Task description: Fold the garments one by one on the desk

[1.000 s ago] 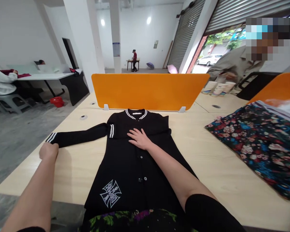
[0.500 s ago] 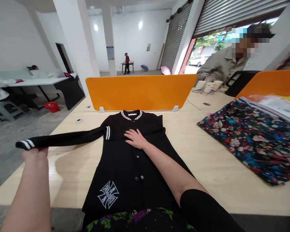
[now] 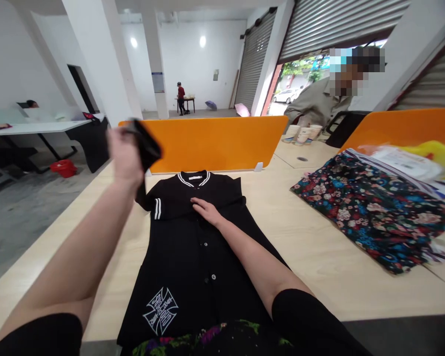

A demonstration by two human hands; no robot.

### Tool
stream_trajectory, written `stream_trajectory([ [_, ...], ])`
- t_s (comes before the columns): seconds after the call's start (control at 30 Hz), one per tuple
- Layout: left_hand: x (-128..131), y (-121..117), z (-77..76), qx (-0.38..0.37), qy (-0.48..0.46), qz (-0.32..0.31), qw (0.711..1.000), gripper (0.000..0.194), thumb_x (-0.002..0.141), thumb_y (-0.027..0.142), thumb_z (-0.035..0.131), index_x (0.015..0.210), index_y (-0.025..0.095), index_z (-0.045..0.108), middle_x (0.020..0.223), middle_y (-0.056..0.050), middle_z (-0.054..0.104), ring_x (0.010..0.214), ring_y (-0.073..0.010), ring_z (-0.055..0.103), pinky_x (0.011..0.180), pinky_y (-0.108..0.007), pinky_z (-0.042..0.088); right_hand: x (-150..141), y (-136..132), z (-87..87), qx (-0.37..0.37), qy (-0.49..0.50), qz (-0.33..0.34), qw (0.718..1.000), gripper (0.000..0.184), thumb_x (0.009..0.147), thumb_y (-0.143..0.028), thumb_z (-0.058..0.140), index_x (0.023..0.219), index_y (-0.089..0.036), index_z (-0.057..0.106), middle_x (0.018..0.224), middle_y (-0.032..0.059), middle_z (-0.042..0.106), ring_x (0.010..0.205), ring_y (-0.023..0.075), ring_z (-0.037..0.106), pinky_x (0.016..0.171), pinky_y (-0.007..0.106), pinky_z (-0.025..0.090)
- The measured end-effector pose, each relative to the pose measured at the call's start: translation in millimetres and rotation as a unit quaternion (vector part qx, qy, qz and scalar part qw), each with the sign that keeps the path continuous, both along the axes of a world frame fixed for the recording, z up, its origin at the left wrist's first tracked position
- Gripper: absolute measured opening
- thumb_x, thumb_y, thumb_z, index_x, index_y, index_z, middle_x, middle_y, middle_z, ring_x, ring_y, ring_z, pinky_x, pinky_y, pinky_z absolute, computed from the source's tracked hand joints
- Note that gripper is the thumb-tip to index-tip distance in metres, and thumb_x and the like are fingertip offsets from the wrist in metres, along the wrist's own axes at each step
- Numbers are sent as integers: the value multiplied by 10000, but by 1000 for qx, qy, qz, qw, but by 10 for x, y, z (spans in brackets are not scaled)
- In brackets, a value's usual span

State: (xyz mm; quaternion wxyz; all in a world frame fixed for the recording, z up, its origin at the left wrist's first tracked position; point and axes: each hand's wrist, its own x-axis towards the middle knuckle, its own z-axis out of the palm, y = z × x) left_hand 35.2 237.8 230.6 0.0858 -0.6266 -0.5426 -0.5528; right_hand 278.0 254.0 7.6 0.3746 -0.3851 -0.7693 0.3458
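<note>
A long black jacket with white-striped collar and a white cross emblem lies flat on the light wooden table. My left hand is raised above the table, closed on the jacket's left sleeve, which hangs up from the shoulder. My right hand lies flat, fingers spread, on the jacket's chest just below the collar.
An orange divider stands behind the jacket. A floral garment lies at the right, with bags beyond it. A person in a grey-green jacket stands by paper cups. Another person stands at a far table.
My left hand has lifted the sleeve from out at the left, up and inward toward the jacket's body. The right hand stays pressed on the chest.
</note>
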Motion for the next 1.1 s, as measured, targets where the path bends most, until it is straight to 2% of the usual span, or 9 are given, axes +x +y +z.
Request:
stream_trajectory([
  [0.03, 297, 29, -101, -45, 5, -98, 994, 424, 955, 363, 226, 1233, 165, 476, 1218, -35, 618, 1116, -145, 596, 877, -328, 495, 43, 38, -5, -52, 92, -24, 994, 463, 922, -472, 429, 1291, -223, 557, 1294, 82, 608, 1223, 213, 540, 1107, 459, 332],
  [0.07, 515, 49, -238, -65, 14, -132, 989, 399, 934, 398, 340, 1239, 182, 481, 1227, -37, 621, 1107, -144, 602, 893, -318, 496, 93, 77, -8, -103, 177, -49, 977, 468, 926, -470, 409, 1284, -207, 555, 1265, 91, 626, 1171, 217, 581, 1062, 441, 401],
  [0.13, 693, 80, -590, -82, 17, -127, 988, 392, 895, 373, 461, 1217, 154, 510, 1247, -90, 610, 1172, -182, 566, 974, -353, 466, 199, 152, -15, -179, 290, -96, 935, 462, 933, -454, 372, 1279, -197, 539, 1257, 96, 628, 1108, 225, 619, 969, 423, 493],
  [0.23, 487, 118, -1201, -149, 91, -14, 985, 389, 908, 316, 427, 1244, 147, 528, 1373, -144, 512, 1323, -238, 421, 1099, -436, 346, 305, 237, -39, -213, 335, -150, 905, 404, 916, -402, 407, 1262, -228, 524, 1306, 73, 594, 1112, 224, 609, 893, 407, 548],
  [0.33, 161, 82, -1765, -313, 185, 37, 931, 444, 884, 430, 480, 1280, 239, 543, 1488, -117, 399, 1388, -337, 299, 1083, -578, 297, 315, 278, -73, -221, 339, -173, 898, 363, 866, -330, 498, 1224, -276, 533, 1307, 31, 587, 1073, 207, 618, 861, 402, 569],
  [0.43, -15, -3, -2134, -338, 218, 69, 913, 460, 919, 446, 391, 1341, 299, 499, 1506, -79, 380, 1396, -337, 280, 1076, -589, 291, 360, 273, -71, -215, 336, -162, 903, 354, 835, -307, 544, 1188, -297, 556, 1217, 17, 635, 1014, 212, 637, 831, 429, 581],
  [0.67, -126, 16, -2281, -260, 171, 82, 947, 440, 921, 325, 344, 1294, 170, 517, 1369, -163, 496, 1297, -269, 435, 1063, -431, 371, 987, 216, 89, -236, 278, -36, 930, 296, 785, -385, 641, 1025, -213, 620, 1064, 73, 696, 1009, 259, 652, 823, 484, 560],
  [0.87, -139, 44, -2280, -241, 172, 60, 953, 397, 896, 269, 357, 1239, 171, 532, 1280, -145, 545, 1231, -247, 485, 1071, -389, 370, 953, 406, 11, -113, 183, -303, 929, 365, 734, -464, 631, 935, -160, 642, 761, 55, 698, 744, 228, 673, 717, 394, 555],
  [1.1, -131, 20, -2269, -234, 169, 68, 955, 425, 904, 271, 333, 1263, 152, 527, 1263, -147, 563, 1215, -247, 499, 1064, -379, 372, 992, 408, 143, -27, 58, -402, 913, 364, 744, -299, 522, 1050, -146, 645, 893, 76, 695, 897, 237, 631, 888, 402, 479],
])
